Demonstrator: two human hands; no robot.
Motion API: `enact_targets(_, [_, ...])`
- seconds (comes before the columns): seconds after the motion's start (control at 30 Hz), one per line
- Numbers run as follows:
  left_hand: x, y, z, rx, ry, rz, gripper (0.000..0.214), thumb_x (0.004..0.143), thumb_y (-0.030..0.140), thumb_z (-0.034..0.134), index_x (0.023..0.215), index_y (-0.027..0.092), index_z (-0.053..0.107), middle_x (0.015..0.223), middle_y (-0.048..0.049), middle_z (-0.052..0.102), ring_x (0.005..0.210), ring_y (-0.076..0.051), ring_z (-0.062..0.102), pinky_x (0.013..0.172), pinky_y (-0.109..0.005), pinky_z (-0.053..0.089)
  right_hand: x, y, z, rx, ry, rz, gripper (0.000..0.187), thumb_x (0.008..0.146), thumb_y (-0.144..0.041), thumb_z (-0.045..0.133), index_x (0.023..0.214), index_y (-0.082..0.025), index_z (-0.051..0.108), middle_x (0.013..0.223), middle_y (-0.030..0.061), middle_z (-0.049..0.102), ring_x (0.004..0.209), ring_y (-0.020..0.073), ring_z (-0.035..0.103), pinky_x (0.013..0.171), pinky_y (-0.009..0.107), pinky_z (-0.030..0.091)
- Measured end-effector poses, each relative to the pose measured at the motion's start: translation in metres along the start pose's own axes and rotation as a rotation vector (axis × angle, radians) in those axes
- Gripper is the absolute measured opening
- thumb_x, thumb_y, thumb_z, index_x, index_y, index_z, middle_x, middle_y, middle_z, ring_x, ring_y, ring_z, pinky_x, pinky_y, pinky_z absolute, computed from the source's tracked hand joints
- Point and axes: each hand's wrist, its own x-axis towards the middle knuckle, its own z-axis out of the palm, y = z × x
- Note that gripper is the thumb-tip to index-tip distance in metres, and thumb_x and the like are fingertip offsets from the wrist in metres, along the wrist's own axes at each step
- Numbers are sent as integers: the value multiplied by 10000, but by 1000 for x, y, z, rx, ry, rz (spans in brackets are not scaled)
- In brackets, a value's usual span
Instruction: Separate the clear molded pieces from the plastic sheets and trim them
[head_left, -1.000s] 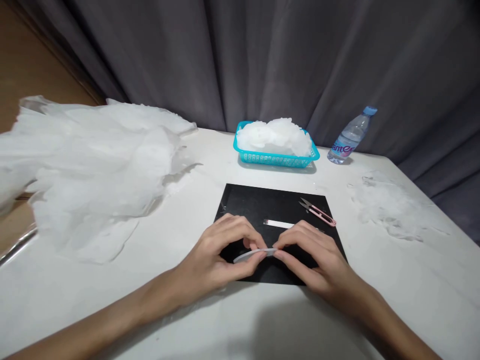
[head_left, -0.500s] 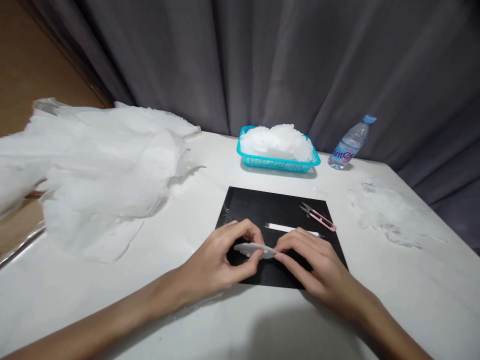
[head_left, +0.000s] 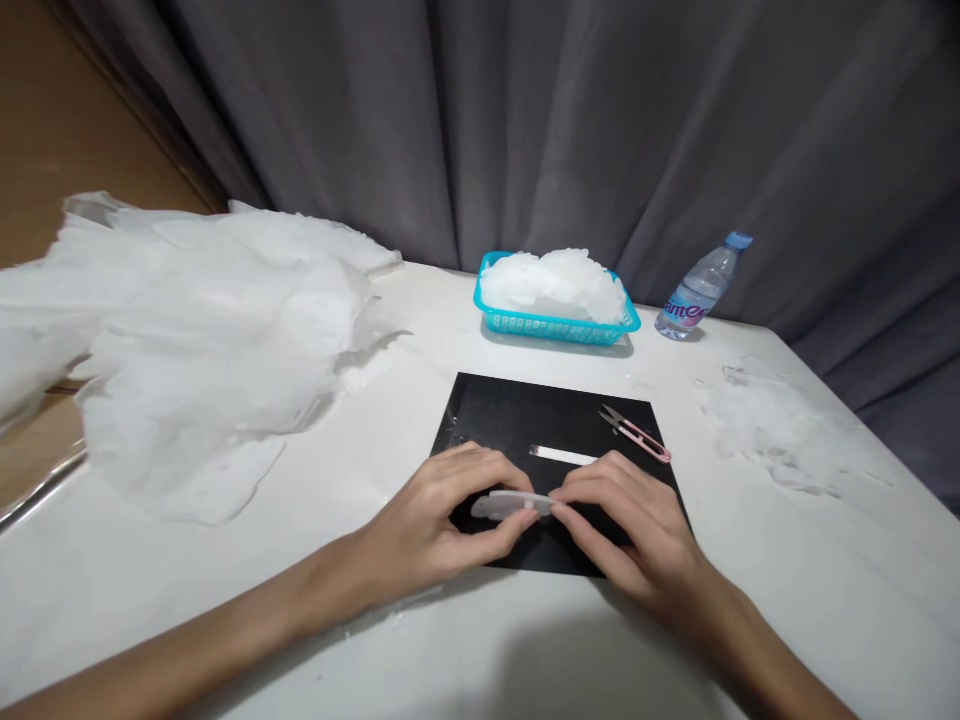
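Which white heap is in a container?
The far middle heap, piled in the turquoise basket; the big left heap and the thin right scatter lie loose on the table.

Reading as a small handcraft workstation: white tabletop (head_left: 825, 600) carrying a black mat (head_left: 525, 410), pink thread snips (head_left: 636, 432), a turquoise basket (head_left: 555, 325) of white pieces, piled translucent sheets (head_left: 202, 330); grey curtain (head_left: 525, 120) hanging close behind.

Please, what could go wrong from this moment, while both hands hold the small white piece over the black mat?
1. The thin white piece is pinched only by the fingertips of the left hand and right hand; it might slip, crease or tear.
2. The pink thread snips lie with bare points on the black mat, just beyond the right hand; a careless reach could prick a finger.
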Motion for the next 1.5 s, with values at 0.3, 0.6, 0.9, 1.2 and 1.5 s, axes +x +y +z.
enact_targets(0.3, [3,7,-1,-62,16,9,117,944,135,685,1027,192,745,921,-31,794,822,-161,723,792,-260,556,3,-5,-5,-41,55,-60,198,990,-73,625,1150,-187,646,920,68,746,810,197,660,726,358,532])
enact_targets(0.6, [2,7,-1,-253,25,-76,154,965,156,695,1085,195,784,970,-48,824,874,-172,772,811,-249,601,-1,1,-7,0,-21,23,164,983,-105,658,1120,-195,652,962,65,738,869,207,619,758,364,531])
enact_targets(0.9, [6,10,-5,-246,-1,-127,135,962,177,688,1057,177,784,964,-63,825,861,-185,778,797,-257,611,1,-1,-8,-19,42,-35,192,974,-83,652,1130,-193,673,921,61,757,828,205,639,720,363,534])
enact_targets(1.2, [3,10,1,-99,75,-12,113,922,135,735,1001,209,766,916,-8,814,796,-146,753,759,-235,589,3,-4,-6,-106,22,-94,139,977,-82,661,1094,-157,675,911,71,753,816,201,622,715,354,541])
enact_targets(1.5, [3,8,-1,-147,52,-50,130,943,119,699,1024,207,749,951,-13,814,844,-149,762,791,-233,584,-2,4,-4,-34,-97,47,93,1002,-154,646,1091,-179,654,988,71,730,907,218,602,775,356,508])
